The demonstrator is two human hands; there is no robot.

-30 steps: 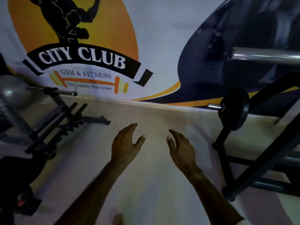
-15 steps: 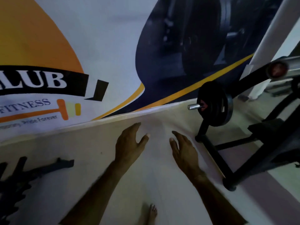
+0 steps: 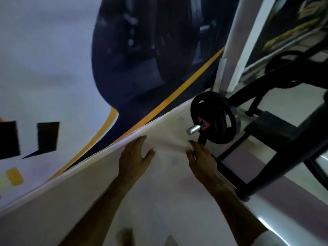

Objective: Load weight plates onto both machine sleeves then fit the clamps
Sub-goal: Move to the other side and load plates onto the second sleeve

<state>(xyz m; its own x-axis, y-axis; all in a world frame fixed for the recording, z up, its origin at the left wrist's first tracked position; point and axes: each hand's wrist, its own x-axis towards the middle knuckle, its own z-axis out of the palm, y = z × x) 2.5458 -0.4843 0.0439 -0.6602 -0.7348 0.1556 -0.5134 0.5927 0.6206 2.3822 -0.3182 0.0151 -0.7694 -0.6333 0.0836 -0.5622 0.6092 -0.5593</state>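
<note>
Black weight plates (image 3: 215, 118) sit on a low steel sleeve (image 3: 193, 129) of the black machine frame (image 3: 276, 157), with a red piece at their hub. My right hand (image 3: 200, 159) is open, fingers apart, just below and left of the sleeve's tip, holding nothing. My left hand (image 3: 134, 155) is also open and empty, farther left over the pale floor (image 3: 159, 201). Both forearms reach forward from the bottom of the view. No clamp is clearly visible.
A large printed banner (image 3: 53, 68) covers the wall ahead and to the left. A white pillar (image 3: 241, 43) stands behind the machine. A black pad or step (image 3: 269, 125) sits to the right of the plates. The frame's floor bar (image 3: 230, 176) runs beside my right wrist.
The view has swung right and tilted; the plates and sleeve now sit nearer the middle. Both hands stay open and have come closer to the sleeve.
</note>
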